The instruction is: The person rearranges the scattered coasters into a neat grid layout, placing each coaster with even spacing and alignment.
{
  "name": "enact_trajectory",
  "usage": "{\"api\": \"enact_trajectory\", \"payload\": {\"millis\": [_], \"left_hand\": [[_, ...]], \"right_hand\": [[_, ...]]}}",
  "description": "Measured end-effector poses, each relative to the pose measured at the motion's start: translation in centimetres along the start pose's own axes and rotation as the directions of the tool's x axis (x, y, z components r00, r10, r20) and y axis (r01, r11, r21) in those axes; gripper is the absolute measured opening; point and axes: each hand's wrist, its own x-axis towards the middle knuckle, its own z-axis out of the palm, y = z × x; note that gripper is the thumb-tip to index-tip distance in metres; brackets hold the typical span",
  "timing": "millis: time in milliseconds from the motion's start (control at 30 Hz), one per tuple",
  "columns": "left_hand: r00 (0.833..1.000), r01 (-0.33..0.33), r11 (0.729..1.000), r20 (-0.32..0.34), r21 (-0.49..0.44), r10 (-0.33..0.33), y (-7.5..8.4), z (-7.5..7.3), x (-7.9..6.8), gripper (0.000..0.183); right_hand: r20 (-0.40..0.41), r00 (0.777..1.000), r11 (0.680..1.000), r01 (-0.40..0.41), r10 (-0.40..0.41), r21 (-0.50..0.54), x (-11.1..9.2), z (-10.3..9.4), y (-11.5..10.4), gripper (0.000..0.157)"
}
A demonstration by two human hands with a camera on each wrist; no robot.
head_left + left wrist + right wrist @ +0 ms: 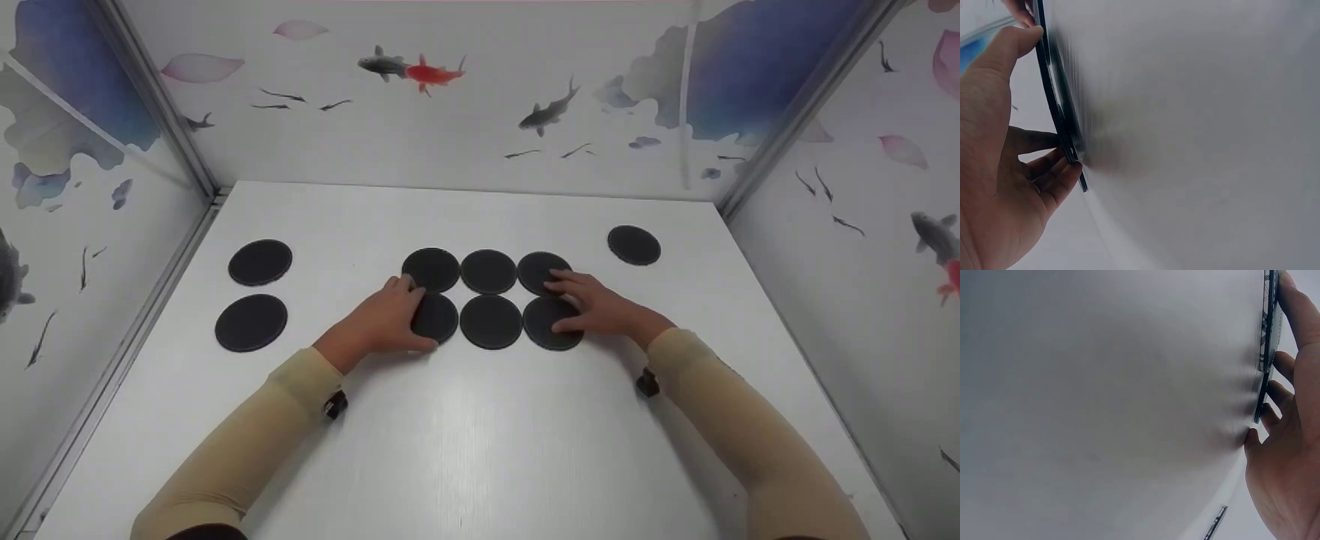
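Observation:
Several round black coasters lie flat in two touching rows of three at the middle of the table. My left hand [386, 319] touches the left side of this group. Its thumb is at the near edge of the front-left coaster [439, 319], and its fingers reach the back-left coaster [430, 268]. At the right side, my right hand [600, 306] rests spread, thumb on the front-right coaster [547, 326] and fingertips on the back-right coaster [536, 271]. Both wrist views show these coasters edge-on; the left hand [1010, 152] and right hand [1286, 427] meet their rims.
Two more coasters lie apart on the left, a far one [260, 262] and a nearer one [251, 322]. One single coaster [634, 245] is at the back right. White panels [465, 142] printed with fish and petals enclose the white table [480, 435] at the back and sides.

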Motion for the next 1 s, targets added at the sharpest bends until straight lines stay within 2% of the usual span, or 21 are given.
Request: {"api": "enact_trajectory", "payload": {"millis": [567, 1000], "left_hand": [[1.000, -0.019, 1.000, -0.005, 0.022, 0.019, -0.04, 0.39, 0.03, 0.109], [1.000, -0.023, 0.999, 0.013, 0.031, 0.022, 0.07, 0.04, -0.08, 0.105]], "right_hand": [[-0.001, 1.000, 1.000, 0.017, -0.017, -0.016, 0.18, 0.00, 0.27, 0.088], [0.011, 1.000, 0.999, -0.027, 0.027, 0.022, 0.12, 0.04, 0.30, 0.088]]}}
